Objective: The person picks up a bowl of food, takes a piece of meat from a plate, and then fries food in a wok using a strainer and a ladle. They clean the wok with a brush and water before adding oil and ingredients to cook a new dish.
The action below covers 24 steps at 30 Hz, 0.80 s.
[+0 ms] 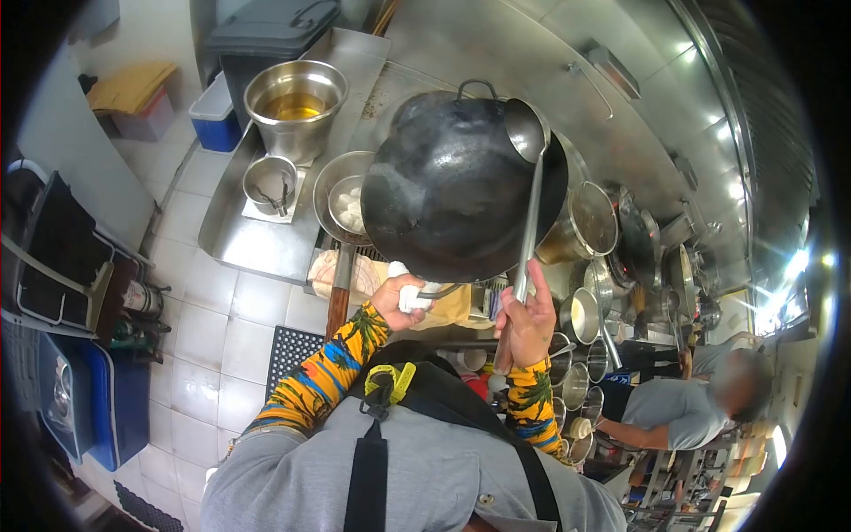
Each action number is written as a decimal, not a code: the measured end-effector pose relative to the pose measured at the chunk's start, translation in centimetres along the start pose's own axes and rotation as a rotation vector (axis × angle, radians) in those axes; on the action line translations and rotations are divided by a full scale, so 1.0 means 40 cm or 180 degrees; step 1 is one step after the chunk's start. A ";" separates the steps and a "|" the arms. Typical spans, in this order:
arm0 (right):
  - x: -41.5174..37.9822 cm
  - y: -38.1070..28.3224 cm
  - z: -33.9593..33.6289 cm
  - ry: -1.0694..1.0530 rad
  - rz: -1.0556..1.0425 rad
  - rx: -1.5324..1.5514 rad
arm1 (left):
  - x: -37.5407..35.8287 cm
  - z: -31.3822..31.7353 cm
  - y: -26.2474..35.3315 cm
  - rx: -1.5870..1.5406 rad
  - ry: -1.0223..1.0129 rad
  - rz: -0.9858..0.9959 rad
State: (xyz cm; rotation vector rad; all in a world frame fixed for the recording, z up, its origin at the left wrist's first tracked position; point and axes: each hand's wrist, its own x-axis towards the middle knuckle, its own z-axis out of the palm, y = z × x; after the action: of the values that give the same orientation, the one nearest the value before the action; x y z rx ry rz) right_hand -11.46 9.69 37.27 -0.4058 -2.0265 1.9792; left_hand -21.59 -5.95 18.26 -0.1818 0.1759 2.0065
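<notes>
A large black wok (443, 199) fills the middle of the head view, its dark inside facing me. My left hand (393, 303) is closed on a folded white cloth (408, 289), which is wrapped about the wok's near loop handle (441, 291). With my right hand (529, 321) I grip the long handle of a steel ladle (534, 208), one or two fingers stretched along it. The ladle's bowl rests at the wok's far right rim. Left of the wok, a strainer (344, 168) holding white pieces sits over a pan with a wooden handle (339, 310).
On the steel counter (230, 222) at left stand a pot of yellow liquid (295, 93) and a small steel pot (269, 182). Several pots and bowls (581, 315) line the right side. A person in a grey shirt (678, 412) works there. Blue bins (115, 399) stand on the tiled floor.
</notes>
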 end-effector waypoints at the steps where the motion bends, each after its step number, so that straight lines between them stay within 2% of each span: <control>1: 0.000 -0.001 -0.001 0.0017 0.0028 -0.0005 | -0.001 0.003 -0.001 0.0015 0.0038 0.0060; 7: 0.006 0.017 -0.070 -0.0012 0.0043 0.0037 | -0.017 0.052 0.015 0.0349 0.0273 0.0213; 10: 0.003 0.038 -0.139 0.0069 0.0029 0.0011 | -0.013 0.052 0.041 0.0949 0.0661 0.0628; 13: -0.002 0.043 -0.211 0.0189 -0.0003 -0.0067 | 0.006 0.019 0.079 0.1287 0.1336 0.0978; 14: -0.002 0.049 -0.242 0.0206 -0.0029 -0.0086 | -0.012 0.043 0.086 0.2935 0.1077 0.1520; 15: -0.003 0.055 -0.272 0.0229 -0.0034 -0.0093 | -0.031 0.066 0.093 0.4477 0.1129 0.2286; 16: -0.002 0.067 -0.304 0.0208 -0.0076 -0.0047 | -0.055 0.096 0.113 0.6593 0.0826 0.2961; 18: 0.001 0.091 -0.370 0.0170 -0.0175 0.0041 | -0.060 0.068 0.183 0.7257 0.0955 0.2661; 20: 0.004 0.099 -0.426 0.0187 -0.0059 -0.0117 | -0.084 0.137 0.195 0.7681 0.1717 0.2481; 22: 0.016 0.117 -0.482 0.0125 -0.0028 -0.0449 | -0.088 0.198 0.218 0.8187 0.1556 0.2493; 23: 0.020 0.126 -0.502 0.0070 -0.0027 -0.0308 | -0.078 0.221 0.229 0.6870 0.2158 0.2058; 24: 0.026 0.133 -0.519 0.0026 -0.0025 -0.0249 | -0.071 0.234 0.243 0.6122 0.2366 0.1983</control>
State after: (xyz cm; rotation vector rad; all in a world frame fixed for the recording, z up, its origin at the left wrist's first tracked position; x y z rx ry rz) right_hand -4.33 29.32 32.43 -0.4214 -2.1023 1.8953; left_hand -29.65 -10.69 28.40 0.4337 2.6302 1.3579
